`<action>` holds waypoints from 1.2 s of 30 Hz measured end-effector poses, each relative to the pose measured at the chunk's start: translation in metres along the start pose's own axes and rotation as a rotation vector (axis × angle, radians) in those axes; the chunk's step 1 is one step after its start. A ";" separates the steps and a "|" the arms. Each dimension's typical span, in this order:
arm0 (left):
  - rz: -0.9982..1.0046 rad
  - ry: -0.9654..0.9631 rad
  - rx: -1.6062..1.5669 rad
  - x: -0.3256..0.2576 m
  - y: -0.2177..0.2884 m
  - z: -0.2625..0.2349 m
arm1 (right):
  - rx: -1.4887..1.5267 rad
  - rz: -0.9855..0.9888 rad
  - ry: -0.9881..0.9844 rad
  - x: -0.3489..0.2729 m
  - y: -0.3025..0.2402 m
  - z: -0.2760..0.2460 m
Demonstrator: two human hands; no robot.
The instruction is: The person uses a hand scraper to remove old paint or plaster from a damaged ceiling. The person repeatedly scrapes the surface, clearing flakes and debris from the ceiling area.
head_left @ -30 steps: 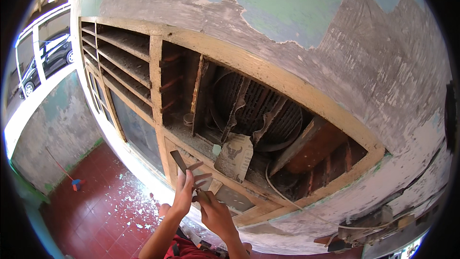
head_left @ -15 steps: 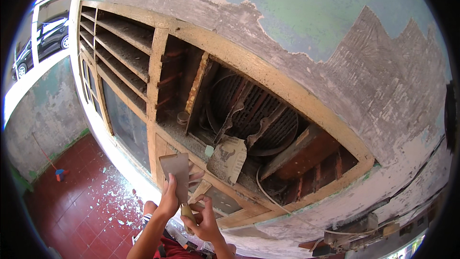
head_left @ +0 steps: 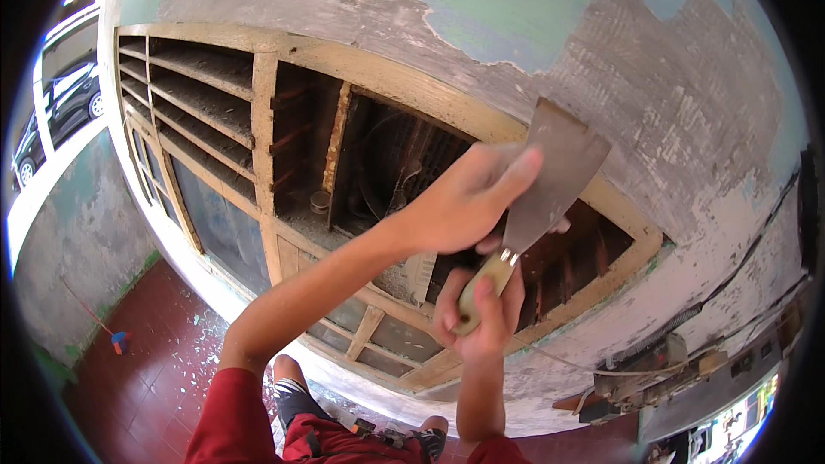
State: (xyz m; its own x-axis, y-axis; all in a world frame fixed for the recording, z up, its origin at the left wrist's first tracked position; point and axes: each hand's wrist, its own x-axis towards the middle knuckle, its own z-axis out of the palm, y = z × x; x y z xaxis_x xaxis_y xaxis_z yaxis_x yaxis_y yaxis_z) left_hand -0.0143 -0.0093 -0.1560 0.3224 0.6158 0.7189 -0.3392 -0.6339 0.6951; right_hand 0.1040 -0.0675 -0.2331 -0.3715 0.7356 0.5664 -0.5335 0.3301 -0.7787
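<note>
Left arm: rises from the lower left of the frame, elbow bent, forearm slanting up toward the centre.
Left hand (head_left: 468, 202): centre of frame, fingers extended and pointing right, palm turned away.
Right arm: comes straight up from the lower edge, right of centre.
Right hand (head_left: 481, 309): just below the left hand, fingers curled in a fist-like grip, thumb pointing up.

Open air lies between me and the wall; my left hand (head_left: 468, 202) and scraper blade (head_left: 550, 176) front the wooden frame (head_left: 378, 64). Its dark opening (head_left: 387, 163) admits fingers, though slats (head_left: 335, 150) and a fan grille (head_left: 404, 155) obstruct deeper passage.
</note>
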 end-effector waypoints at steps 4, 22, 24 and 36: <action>-0.118 -0.048 -0.049 0.025 0.018 0.005 | 0.002 -0.035 0.023 0.018 -0.017 -0.001; -0.117 0.114 -0.130 0.040 0.005 0.009 | 0.174 0.001 0.000 0.027 -0.013 0.011; -0.108 0.118 -0.107 0.038 0.008 0.006 | 0.185 0.004 -0.022 0.027 -0.011 0.013; -0.124 0.136 -0.028 0.043 0.022 0.007 | 0.307 -0.039 -0.042 0.034 -0.015 0.026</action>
State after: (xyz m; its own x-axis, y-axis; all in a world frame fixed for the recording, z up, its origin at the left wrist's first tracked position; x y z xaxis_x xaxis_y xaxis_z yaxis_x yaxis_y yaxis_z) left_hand -0.0018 -0.0003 -0.1096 0.2413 0.7476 0.6188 -0.3289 -0.5369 0.7769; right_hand 0.0797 -0.0623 -0.1950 -0.3742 0.6985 0.6100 -0.7502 0.1588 -0.6419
